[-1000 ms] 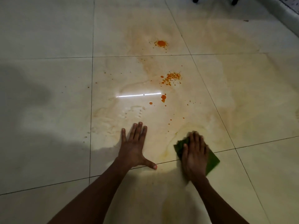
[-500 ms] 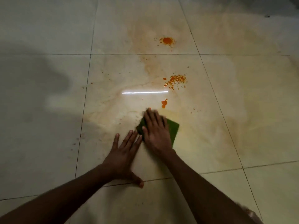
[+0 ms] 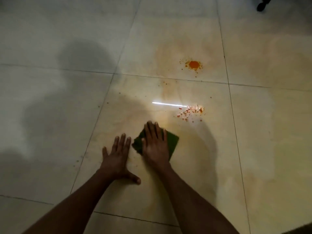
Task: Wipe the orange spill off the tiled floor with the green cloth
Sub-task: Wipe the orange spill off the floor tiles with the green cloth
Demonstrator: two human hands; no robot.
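My right hand point(image 3: 156, 143) lies flat with straight fingers on the green cloth point(image 3: 172, 142), pressing it to the tiled floor point(image 3: 270, 132). The cloth shows on both sides of the hand; its middle is hidden under the palm. My left hand point(image 3: 118, 156) rests flat on the tile just left of the cloth, fingers spread, thumb out to the right. Beyond the cloth lies a scatter of orange bits point(image 3: 190, 112). Farther off sits a round orange blotch point(image 3: 193, 64) with specks around it. Pale orange smears stain the tiles around both.
A bright strip of reflected light point(image 3: 168, 104) crosses the tile left of the orange scatter. My shadow darkens the tiles at the left. A dark object point(image 3: 262, 4) stands at the top right edge. Grout lines run between the large pale tiles.
My right hand slid the cloth from the right to beside my left hand. The small orange spot near the light strip is gone. The view has swung, so the spill sits further right.
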